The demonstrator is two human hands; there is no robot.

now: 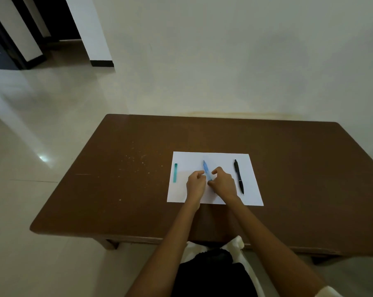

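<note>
A white sheet of paper lies on a brown wooden table. Over its middle, a light blue pen points away from me, its near end hidden between my hands. My right hand has its fingers curled round the pen's lower part. My left hand is curled right beside it, fingertips against the pen's barrel. A black pen lies on the paper's right side, just right of my right hand. A small teal cap or strip lies near the paper's left edge.
The table stands against a pale wall. Pale specks dot the tabletop left of the paper. A shiny tiled floor spreads to the left, with a doorway at the far left. My lap sits under the near table edge.
</note>
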